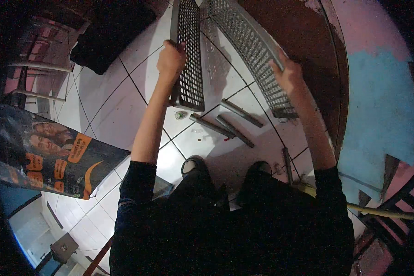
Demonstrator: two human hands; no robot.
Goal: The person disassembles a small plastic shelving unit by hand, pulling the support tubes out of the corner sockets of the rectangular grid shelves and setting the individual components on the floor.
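Note:
Two long grey lattice panels, apparently plastic shelves, stand on edge ahead of me, spreading apart toward my feet. My left hand is closed around the outer rim of the left one. On the outer edge of the right lattice panel is my right hand, slightly blurred, its fingers hooked over the rim. The panels' far ends run out near the top of the view. Below them, three loose grey tubes lie on the floor, and another dark tube rests by my right foot.
White tiles cover the floor. A small clear object and crumbs lie near the tubes. Dark cloth is at the far left, a printed banner at the left. A blue and pink surface and a yellowish pole are at the right.

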